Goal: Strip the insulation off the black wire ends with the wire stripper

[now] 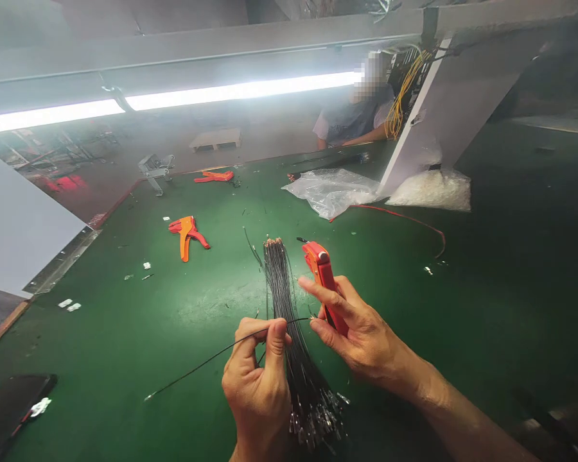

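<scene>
A: Over to the left hand (256,375) first. Free or busy?

B: Busy! Pinching a thin black flexible wire (231,346) between thumb and forefinger, over the green tabletop (125,340).

A: Pointing which way?

B: Slanting from lower left to upper right along a gently bowed long axis. Pale tip down at the lower left, other end aimed right, towards the thumb of the right hand (366,330). Touching or just short? Impossible to tell.

A: Now across to that right hand!

B: Wrapped around a red long-handled hand tool with orange parts (324,274). Head up and away, leaning a little left, handles down into the palm. Forefinger stretched out to the left.

A: And behind the wire?

B: A long bundle of thin black wires (280,289), stretched away across the tabletop. Copper-coloured ends gathered at the far tip, silvery near ends fanned towards the lower right.

A: Further out?

B: To the left, an orange-and-red plier-like tool (185,232), with handles splayed nearward. Farther back, a red plier-like tool (216,176), lying sideways. Off right, a crumpled clear plastic bag (332,189).
</scene>
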`<state>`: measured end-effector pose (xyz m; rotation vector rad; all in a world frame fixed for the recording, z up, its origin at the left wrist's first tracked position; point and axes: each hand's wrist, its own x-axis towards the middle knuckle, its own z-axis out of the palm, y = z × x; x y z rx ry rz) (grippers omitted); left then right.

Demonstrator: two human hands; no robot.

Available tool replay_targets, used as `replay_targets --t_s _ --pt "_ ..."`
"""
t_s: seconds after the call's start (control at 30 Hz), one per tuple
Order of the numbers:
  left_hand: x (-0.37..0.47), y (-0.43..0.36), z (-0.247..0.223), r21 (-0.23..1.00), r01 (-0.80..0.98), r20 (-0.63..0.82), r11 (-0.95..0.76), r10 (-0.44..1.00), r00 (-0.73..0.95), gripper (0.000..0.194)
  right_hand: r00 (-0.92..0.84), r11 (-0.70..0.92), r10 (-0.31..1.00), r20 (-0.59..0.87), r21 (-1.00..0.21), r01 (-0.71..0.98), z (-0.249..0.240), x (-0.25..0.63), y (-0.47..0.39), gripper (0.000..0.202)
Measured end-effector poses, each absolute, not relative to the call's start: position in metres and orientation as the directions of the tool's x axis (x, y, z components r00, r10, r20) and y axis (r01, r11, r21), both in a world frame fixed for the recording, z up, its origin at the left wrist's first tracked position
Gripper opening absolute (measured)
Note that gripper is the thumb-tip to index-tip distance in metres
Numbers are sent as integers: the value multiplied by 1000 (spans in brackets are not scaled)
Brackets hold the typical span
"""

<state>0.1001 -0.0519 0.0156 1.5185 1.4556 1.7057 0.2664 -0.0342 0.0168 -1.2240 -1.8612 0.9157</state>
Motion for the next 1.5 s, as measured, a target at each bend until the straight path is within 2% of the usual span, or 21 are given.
replay_targets --t_s 0.07,0.13,0.2,0.3,0.4,0.53,0.67,0.87,0.97,1.3,1.5 --pt "99 -51 17 889 301 435 -344 838 -328 16 -253 180 963 96 -925 334 19 268 -34 86" --pt "98 -50 16 894 299 427 -332 834 -349 16 -197 -7 979 -46 -981 196 21 269 -33 94" --pt "98 -51 16 896 298 426 -329 828 -365 15 -218 -189 957 -190 -982 25 24 268 -32 75" --pt "96 -53 16 889 293 446 -353 813 -374 15 -318 -359 906 -280 -907 -222 31 269 -31 46" --pt "94 -53 19 865 302 495 -402 786 -371 15 -405 -455 864 -300 -810 -370 42 273 -35 42" --pt "93 -53 22 823 304 566 -480 739 -365 14 -552 -559 777 -302 -733 -387 52 279 -45 49" --pt "93 -56 22 777 339 625 -530 715 -314 16 -643 -579 724 -250 -728 -368 41 280 -51 35" --pt "87 -57 21 568 561 787 -602 598 -156 20 -609 -568 767 -204 -657 -496 11 273 -52 37" --pt "85 -56 20 524 607 812 -598 567 -142 19 -608 -562 772 -185 -645 -517 8 272 -55 35" --pt "79 -55 19 572 588 798 -572 554 -238 19 -617 -488 776 -131 -744 -456 -2 275 -64 37" --pt "84 -55 26 728 403 683 -554 635 -360 22 -626 -478 773 -97 -738 -476 -4 273 -65 39"
